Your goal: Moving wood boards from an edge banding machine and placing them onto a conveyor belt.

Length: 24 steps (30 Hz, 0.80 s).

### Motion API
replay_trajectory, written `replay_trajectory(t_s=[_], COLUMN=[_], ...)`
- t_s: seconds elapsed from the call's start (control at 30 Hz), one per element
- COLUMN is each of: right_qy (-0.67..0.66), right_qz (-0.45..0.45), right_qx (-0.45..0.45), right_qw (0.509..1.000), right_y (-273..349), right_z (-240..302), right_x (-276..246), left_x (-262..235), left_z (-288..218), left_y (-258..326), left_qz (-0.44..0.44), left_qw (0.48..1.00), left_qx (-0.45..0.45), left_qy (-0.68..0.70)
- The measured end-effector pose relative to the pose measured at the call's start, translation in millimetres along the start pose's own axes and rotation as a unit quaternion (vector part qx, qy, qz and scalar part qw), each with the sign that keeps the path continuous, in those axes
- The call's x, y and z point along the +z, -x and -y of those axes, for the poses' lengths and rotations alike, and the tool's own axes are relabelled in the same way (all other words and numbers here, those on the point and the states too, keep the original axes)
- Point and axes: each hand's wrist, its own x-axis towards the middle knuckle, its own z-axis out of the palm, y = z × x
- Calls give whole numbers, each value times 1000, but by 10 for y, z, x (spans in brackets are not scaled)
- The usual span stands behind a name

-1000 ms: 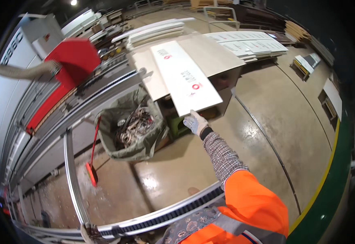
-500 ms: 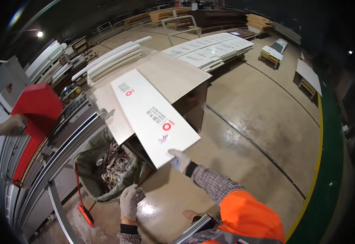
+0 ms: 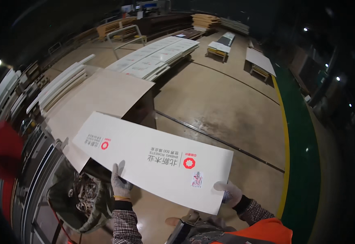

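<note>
A long white board (image 3: 167, 146) with red ring marks, dark print and a small sticker lies across in front of me. My left hand (image 3: 121, 184), in a pale knit glove, grips its near long edge, with the thumb on top and the other fingers underneath. The gloved right hand (image 3: 230, 192) is closed on the board's right end, again thumb uppermost. At its far left the board still overlaps a beige sheet-topped table (image 3: 100, 91), while the right part is held in the air above the floor.
A green waste bag (image 3: 59, 199) of offcut strips stands below the table's near corner. Red machine parts (image 3: 4, 148) are at the left. White boards are stacked (image 3: 61, 87) on the table's far left, and more white panels (image 3: 155, 57) lie behind it. A dark floor rail (image 3: 222, 142) runs rightward.
The board has been drawn off the table and turned crosswise. My left hand, earlier apart from it, now holds its near edge. The view has swung to the right.
</note>
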Motion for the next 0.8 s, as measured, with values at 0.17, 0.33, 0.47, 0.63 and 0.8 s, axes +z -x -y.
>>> replay_trajectory(t_s=[0.17,0.33,0.47,0.63,0.8], right_qy=[-48,-35,-106,-63,10], right_qz=[20,55,140,267,463], right_qx=[-54,-111,-47,118,209], right_qw=[997,992,983,954,861], right_y=[274,387,251,-734,-1009], right_z=[-100,337,589,1248,1803], right_x=[-441,-393,-383,-1057,-631], left_x=[145,131,-186,386,640], left_z=[59,276,209,1064,2396], left_y=[416,1351,2068,3026,3619], left_qz=[-12,10,66,-118,-255], left_qw=[999,996,986,955,848], left_qx=[-7,91,62,248,440], left_qy=[-37,-5,138,116,149])
